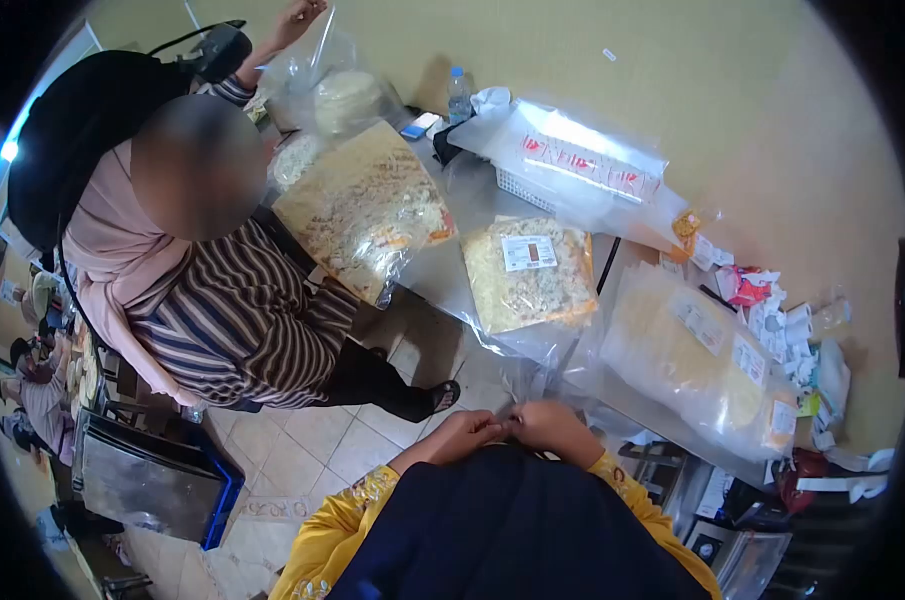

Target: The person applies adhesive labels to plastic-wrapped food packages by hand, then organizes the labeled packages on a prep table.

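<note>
My left hand point(469, 433) and my right hand point(549, 430) meet close in front of my body, fingers pinched together. Between them is the gathered end of a clear plastic bag point(534, 350). Its filled part lies on the table just beyond, holding a flat, squarish stack of pale yellow food sheets point(492, 295) with crumbly white patches. A white printed label point(528, 253) sits on top of this pack. My fingers hide exactly how the plastic is gripped.
Another person in a striped top point(242, 310) stands at the left by a large bagged stack point(367, 200). Labelled packs point(682, 345) lie to the right. A white basket point(522, 188) with plastic bags point(592, 160), a water bottle point(458, 95) and crumpled papers point(777, 330) line the wall side.
</note>
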`<state>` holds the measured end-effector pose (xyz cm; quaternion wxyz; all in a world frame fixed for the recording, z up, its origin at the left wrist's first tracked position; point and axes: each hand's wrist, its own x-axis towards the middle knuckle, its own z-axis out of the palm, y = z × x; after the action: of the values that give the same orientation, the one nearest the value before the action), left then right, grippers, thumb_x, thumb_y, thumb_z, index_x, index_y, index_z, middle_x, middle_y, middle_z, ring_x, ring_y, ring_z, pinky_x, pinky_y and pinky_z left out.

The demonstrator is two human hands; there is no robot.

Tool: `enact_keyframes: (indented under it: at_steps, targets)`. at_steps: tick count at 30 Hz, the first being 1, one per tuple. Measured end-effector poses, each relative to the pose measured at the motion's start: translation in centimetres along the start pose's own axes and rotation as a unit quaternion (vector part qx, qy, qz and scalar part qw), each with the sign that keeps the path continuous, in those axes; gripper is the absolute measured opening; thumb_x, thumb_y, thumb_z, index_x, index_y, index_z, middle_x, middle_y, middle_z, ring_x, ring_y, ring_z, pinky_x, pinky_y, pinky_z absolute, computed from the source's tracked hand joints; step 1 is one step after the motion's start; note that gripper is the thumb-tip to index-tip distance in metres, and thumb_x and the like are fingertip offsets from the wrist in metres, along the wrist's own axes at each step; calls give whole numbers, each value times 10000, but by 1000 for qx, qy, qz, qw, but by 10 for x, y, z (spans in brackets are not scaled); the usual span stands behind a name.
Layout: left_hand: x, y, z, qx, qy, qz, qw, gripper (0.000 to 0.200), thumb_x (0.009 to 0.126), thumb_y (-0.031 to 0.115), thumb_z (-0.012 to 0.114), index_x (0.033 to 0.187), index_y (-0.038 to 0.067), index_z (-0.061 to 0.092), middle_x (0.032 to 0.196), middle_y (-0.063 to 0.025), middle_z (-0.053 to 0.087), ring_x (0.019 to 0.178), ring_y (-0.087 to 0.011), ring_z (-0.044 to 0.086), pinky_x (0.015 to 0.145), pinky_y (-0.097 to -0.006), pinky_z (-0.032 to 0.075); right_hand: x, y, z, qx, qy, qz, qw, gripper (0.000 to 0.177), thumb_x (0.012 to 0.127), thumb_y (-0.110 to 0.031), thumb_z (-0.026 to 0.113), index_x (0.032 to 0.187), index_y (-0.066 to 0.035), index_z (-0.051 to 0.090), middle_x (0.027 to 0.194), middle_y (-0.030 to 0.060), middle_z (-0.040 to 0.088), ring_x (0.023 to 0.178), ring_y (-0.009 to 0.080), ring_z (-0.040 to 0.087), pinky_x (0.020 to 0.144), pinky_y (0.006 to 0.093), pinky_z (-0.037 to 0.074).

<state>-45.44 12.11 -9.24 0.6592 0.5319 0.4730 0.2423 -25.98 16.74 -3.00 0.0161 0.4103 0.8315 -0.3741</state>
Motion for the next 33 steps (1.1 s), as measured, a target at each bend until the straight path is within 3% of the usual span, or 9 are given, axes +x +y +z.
enact_keyframes:
  at_steps: [2, 5, 7, 11, 13, 15, 18, 29, 33]
  targets:
    - [2, -14, -2, -24, 21, 11, 999, 223, 917, 247, 498, 910, 44, 591, 708, 15, 527, 599, -78, 466, 549, -219, 374, -1, 4, -2, -8, -67, -34, 997, 367, 864, -306, 519, 1082, -23, 605, 838, 172, 647, 741, 337, 621, 686, 391, 478]
    - [18, -44, 0, -191, 57, -75, 977, 248, 929, 281, 476, 1003, 59, 556, 786, 22, 538, 606, -66, 464, 545, -199, 376, -13, 7, -21, 210, -97, -131, 964, 276, 890, -239, 520, 945, -4, 652, 793, 119, 663, 670, 220, 632, 636, 335, 490]
    - [28, -44, -12, -172, 3, -117, 978, 491, 935, 441, 404, 1234, 53, 443, 1038, -99, 559, 824, -159, 553, 729, -274, 463, -23, -5, -48, 420, -132, -44, 897, 214, 899, -173, 520, 940, -6, 648, 770, 89, 661, 658, 143, 607, 627, 285, 488]
    - [63, -27, -19, -162, 50, -133, 976, 715, 876, 627, 319, 1330, 76, 357, 1167, -128, 514, 909, -236, 558, 794, -371, 455, 1, 24, -51, 594, 160, 21, 788, 280, 874, -152, 545, 1127, -31, 542, 979, 78, 616, 844, 142, 581, 677, 268, 470]
    - [81, -20, -22, -212, 67, -166, 961, 751, 857, 657, 319, 1338, 81, 345, 1187, -126, 501, 928, -248, 551, 813, -396, 443, 26, 61, -52, 549, 303, 34, 778, 311, 859, -139, 549, 1145, -21, 513, 1081, 85, 562, 951, 112, 534, 737, 269, 454]
    - [99, -21, -23, -250, 81, -175, 949, 734, 852, 654, 341, 1315, 85, 368, 1194, -120, 495, 945, -246, 545, 811, -398, 438, 57, 99, -53, 528, 436, 61, 726, 345, 811, -35, 554, 1151, 3, 510, 1044, 118, 569, 915, 203, 572, 795, 293, 456]
    - [113, -13, -20, -273, 102, -186, 938, 656, 865, 613, 377, 1259, 90, 413, 1157, -104, 512, 940, -234, 550, 798, -397, 432, 84, 148, -52, 240, 539, 145, 794, 434, 760, -49, 592, 1174, 22, 485, 1052, 162, 576, 966, 276, 571, 870, 327, 429]
    - [124, -39, -28, -326, 244, -86, 909, 92, 892, 164, 475, 877, 94, 533, 739, -43, 571, 647, -183, 571, 575, -305, 477, 85, 158, -39, 113, 362, 361, 852, 662, 767, -179, 610, 1318, -20, 278, 1081, 278, 554, 1035, 380, 539, 881, 412, 427]
    - [116, -47, -53, -317, 241, -69, 915, 181, 926, 259, 465, 863, 108, 542, 718, -27, 566, 688, -166, 597, 599, -307, 478, 80, 144, -37, 149, 360, 345, 854, 608, 763, -155, 606, 1267, -39, 286, 992, 259, 595, 968, 388, 572, 843, 427, 445]
